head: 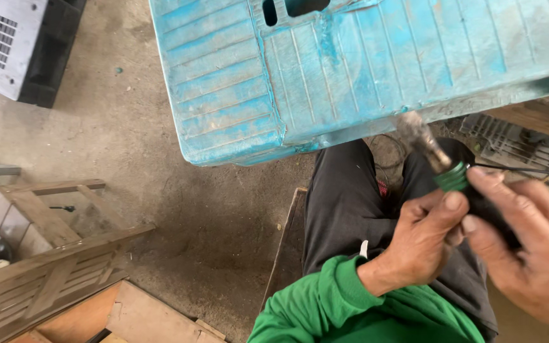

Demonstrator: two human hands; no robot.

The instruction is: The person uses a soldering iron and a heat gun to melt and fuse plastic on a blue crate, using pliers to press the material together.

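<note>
Blue table [236, 95] blocks ahead; bare floor [179, 209] lies open leftward.
</note>
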